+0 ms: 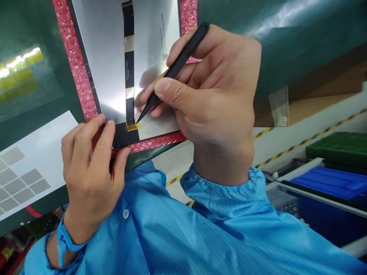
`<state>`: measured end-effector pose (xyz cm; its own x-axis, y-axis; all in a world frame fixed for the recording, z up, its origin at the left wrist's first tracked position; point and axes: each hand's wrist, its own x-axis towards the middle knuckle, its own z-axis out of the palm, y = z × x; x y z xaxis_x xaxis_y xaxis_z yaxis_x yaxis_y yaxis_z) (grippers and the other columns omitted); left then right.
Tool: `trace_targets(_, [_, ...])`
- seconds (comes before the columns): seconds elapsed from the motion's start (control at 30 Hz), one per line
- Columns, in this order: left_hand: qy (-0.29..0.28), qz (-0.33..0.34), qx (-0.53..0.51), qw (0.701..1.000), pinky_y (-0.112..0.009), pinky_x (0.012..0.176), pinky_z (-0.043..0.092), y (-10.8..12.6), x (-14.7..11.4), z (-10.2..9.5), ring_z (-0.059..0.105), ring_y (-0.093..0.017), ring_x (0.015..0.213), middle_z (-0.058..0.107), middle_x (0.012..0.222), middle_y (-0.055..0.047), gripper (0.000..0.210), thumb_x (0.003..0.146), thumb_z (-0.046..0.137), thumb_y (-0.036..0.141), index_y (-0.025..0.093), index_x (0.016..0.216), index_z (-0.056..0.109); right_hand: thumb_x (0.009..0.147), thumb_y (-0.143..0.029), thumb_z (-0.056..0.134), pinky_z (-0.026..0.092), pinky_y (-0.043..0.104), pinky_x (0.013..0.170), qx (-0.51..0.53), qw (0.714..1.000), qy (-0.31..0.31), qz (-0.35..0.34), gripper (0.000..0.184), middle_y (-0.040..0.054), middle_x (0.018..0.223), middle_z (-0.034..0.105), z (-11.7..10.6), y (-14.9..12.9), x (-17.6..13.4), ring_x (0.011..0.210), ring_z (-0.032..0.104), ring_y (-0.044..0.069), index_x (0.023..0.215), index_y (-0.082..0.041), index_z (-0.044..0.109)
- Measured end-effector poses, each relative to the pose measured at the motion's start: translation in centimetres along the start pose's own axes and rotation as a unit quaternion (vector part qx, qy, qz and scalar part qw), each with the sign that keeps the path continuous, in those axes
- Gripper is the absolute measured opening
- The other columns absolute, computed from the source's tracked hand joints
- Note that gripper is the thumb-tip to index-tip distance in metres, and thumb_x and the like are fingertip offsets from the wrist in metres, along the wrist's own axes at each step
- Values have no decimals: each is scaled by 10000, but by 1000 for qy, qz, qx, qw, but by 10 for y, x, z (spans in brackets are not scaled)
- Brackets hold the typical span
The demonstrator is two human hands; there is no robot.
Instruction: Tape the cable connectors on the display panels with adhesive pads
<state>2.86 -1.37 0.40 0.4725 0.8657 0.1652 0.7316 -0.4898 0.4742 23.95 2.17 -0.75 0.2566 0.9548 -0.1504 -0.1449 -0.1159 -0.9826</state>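
A silver-backed display panel (106, 57) lies on pink bubble wrap (76, 61). Down its back runs a black flex cable (130, 70) with gold-edged patches, ending in an amber connector end (132, 127) near the bottom edge. My right hand (220, 84) is closed round black pointed tweezers (179, 63), whose tip is at or just beside that connector end; I cannot tell whether they touch. My left hand (91, 168) grips the panel's lower left corner, fingertips along the left edge and thumb at the bottom. A blue wrist strap (67, 240) circles the left wrist.
A green mat (25, 26) covers the table. To the left lie a clear sheet with yellow stickers (21, 72) and a white sheet with grey squares (25, 179). At right are a cardboard box (323, 84) and a blue bin (329, 179), beyond the table's edge.
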Motion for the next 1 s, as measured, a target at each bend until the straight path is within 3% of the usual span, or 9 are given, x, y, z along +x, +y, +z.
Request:
trace_targets(0.13, [0,-6,2,1000,-636,1210,492,0,0,0,595,-375,1407,628,1542,-107,467,1010,711,248,292,1469,632,679,-501,1013,610,418,535,8,1000,10,0,501,-38,656,671,2,-1,0,706,740,278,849,-330,574])
trace_targets(0.3, [-3,-1,2,1000,-632,1216,487,0,0,-2,586,-393,1414,624,1541,-145,481,1002,722,234,229,1474,635,675,-520,1026,603,405,529,5,1000,17,-3,534,-44,667,641,3,0,0,723,741,263,853,-325,562])
trace_targets(0.47, [-2,4,4,1000,-624,1217,487,0,-1,-2,589,-380,1413,622,1542,-136,510,1000,732,229,242,1496,614,664,-567,1025,574,380,523,11,1000,6,-7,577,-45,661,629,3,2,1,717,729,250,866,-330,539])
trace_targets(0.77, [-14,6,22,1000,-622,1150,542,1,-1,-3,568,-391,1425,601,1564,-128,485,1014,712,235,274,1492,639,651,-607,1013,639,459,610,-19,999,10,32,574,-4,727,677,2,-5,-2,845,764,334,878,-348,552])
trace_targets(1.0, [-28,22,42,998,-657,1091,557,1,0,-3,533,-402,1443,557,1569,-155,461,1037,676,241,316,1491,657,653,-589,1003,601,399,538,-3,1000,6,0,578,-17,695,627,4,0,2,760,753,291,863,-332,530])
